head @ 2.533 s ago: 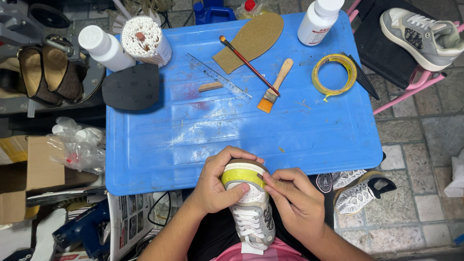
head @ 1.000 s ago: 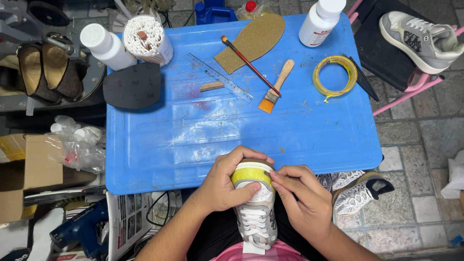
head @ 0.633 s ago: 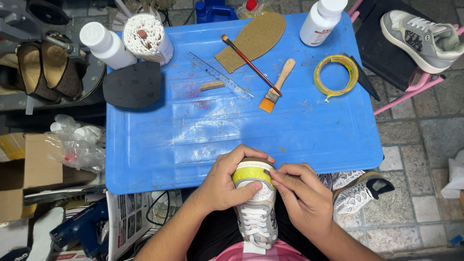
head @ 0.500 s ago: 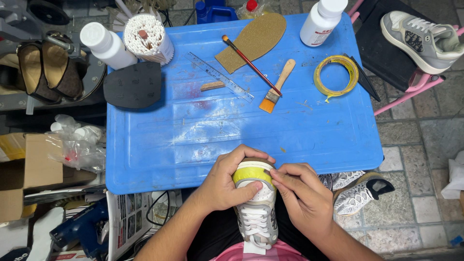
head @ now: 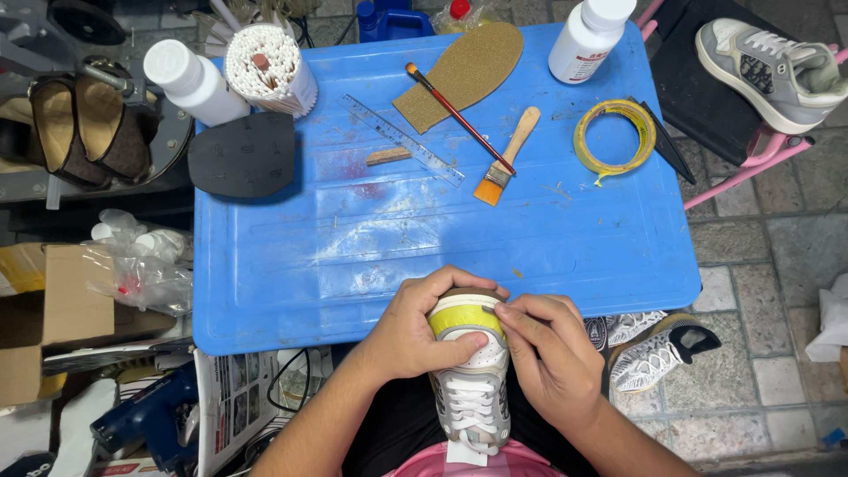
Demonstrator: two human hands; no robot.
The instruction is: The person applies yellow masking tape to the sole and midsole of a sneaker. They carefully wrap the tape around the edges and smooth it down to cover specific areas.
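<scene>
a: item, white sneaker [head: 470, 389], on the lap just below the near edge of the blue table [head: 442, 238], toe pointing at the table. yellow tape [head: 461, 314] wraps the toe cap.

b: hands?

a: left hand [head: 415, 331] cups the toe from the side, fingers curled over the top, thumb flat on the tape. right hand [head: 548, 353] closes against the other side, index fingertip and thumb pressed together on the tape's edge.

b: handling note?

a: in my judgement, hold the shoe steady with the left, smooth the tape along the curve with the right, no wrinkles, edge tight to the sole line.

b: spare stock?

a: tape roll [head: 615, 139], far right of the table, well apart. flat brush [head: 505, 159] beside it, unused.
</scene>
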